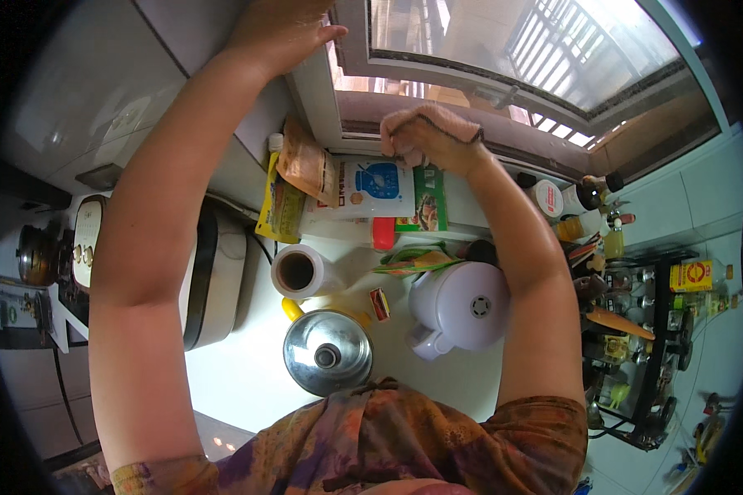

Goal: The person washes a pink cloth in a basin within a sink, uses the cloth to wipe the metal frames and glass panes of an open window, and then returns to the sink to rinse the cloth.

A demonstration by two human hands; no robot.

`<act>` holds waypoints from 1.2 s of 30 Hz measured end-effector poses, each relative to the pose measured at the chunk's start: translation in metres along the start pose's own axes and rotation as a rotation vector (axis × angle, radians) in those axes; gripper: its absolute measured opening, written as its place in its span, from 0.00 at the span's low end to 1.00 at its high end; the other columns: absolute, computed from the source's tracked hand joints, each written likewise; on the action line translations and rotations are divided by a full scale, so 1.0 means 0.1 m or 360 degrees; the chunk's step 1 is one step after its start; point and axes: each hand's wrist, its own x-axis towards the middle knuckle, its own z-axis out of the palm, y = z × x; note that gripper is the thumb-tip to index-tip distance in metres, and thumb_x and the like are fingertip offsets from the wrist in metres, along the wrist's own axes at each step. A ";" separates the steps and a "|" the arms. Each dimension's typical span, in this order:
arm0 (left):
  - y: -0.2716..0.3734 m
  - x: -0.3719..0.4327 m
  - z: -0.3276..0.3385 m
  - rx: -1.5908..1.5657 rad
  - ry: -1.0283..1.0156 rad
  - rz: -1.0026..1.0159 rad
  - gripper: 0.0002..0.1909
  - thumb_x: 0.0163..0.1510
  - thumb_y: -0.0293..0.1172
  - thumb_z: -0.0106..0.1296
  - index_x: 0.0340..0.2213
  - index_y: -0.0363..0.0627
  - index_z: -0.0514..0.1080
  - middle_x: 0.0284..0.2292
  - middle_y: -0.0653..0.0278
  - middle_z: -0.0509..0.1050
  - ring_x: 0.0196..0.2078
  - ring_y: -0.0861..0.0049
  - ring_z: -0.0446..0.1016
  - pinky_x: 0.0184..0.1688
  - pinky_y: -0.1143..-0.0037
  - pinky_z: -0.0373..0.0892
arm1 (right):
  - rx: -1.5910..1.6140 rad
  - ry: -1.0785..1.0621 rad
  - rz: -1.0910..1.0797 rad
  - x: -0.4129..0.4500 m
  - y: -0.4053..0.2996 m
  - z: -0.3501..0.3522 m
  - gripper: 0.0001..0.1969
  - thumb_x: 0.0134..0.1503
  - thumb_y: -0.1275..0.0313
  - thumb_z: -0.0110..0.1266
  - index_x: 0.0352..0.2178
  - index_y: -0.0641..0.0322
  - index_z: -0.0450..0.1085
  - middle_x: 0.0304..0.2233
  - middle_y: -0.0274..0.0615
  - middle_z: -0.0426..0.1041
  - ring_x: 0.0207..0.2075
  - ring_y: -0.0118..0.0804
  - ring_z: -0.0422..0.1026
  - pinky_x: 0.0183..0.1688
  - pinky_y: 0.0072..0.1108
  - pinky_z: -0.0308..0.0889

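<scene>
My right hand [430,141] grips a pink cloth [441,117] with a dark edge, at the lower part of the window frame [371,105]. My left hand [291,34] is raised at the top of the view, beside the left upright of the window; its thumb sticks out, and most of the fingers are cut off or hidden by the picture's edge. Below the cloth, a white packet with a blue jar printed on it [378,185], a green packet [431,201], a brown pouch [306,164] and a yellow pouch [282,207] stand along the sill.
On the white counter [402,352] are a lidded metal pot [328,352] with yellow handles, a paper-like roll [297,272], a small matchbox-like box [380,304] and a white kettle [461,303]. A rice-cooker-like appliance [223,278] stands left; a black rack [650,352] with bottles stands right.
</scene>
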 end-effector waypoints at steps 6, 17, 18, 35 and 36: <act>0.02 0.03 0.13 0.0050 0.0083 0.0021 0.49 0.48 0.49 0.54 0.61 0.46 0.39 0.63 0.55 0.35 0.66 0.58 0.31 0.62 0.50 0.35 | -0.1607 0.1562 0.0009 -0.18 0.30 -1.14 0.15 0.52 0.76 0.44 0.43 0.65 0.63 0.41 0.47 0.67 0.44 0.44 0.65 0.46 0.36 0.59; -0.17 0.05 0.47 -0.0103 0.0790 0.0217 0.43 0.49 0.44 0.54 0.61 0.64 0.42 0.64 0.71 0.40 0.65 0.68 0.42 0.58 0.48 0.47 | -0.0671 0.2093 -0.0511 0.38 -0.98 -0.84 0.15 0.54 0.76 0.46 0.45 0.65 0.63 0.42 0.44 0.67 0.41 0.36 0.66 0.47 0.26 0.63; -0.16 0.05 0.46 -0.0055 0.0778 0.0241 0.48 0.48 0.48 0.55 0.62 0.65 0.37 0.64 0.72 0.35 0.66 0.69 0.40 0.57 0.45 0.47 | 0.0724 0.1915 -0.0263 0.25 -1.00 -0.90 0.17 0.53 0.78 0.45 0.46 0.66 0.63 0.43 0.46 0.66 0.43 0.38 0.65 0.49 0.27 0.62; -0.09 0.09 0.53 -0.0083 0.0664 0.0190 0.50 0.48 0.47 0.55 0.62 0.64 0.34 0.64 0.69 0.33 0.66 0.65 0.37 0.57 0.42 0.43 | -0.0778 0.2895 0.0531 -0.12 -0.24 -1.58 0.22 0.58 0.69 0.42 0.53 0.62 0.54 0.49 0.47 0.60 0.51 0.41 0.58 0.53 0.31 0.53; -0.11 0.10 0.53 -0.0065 0.0636 0.0155 0.49 0.48 0.47 0.54 0.62 0.64 0.34 0.64 0.68 0.34 0.66 0.65 0.37 0.57 0.42 0.43 | -0.0764 0.2898 0.0533 -0.19 -0.17 -1.60 0.22 0.58 0.69 0.41 0.53 0.62 0.54 0.49 0.47 0.60 0.51 0.41 0.58 0.53 0.31 0.53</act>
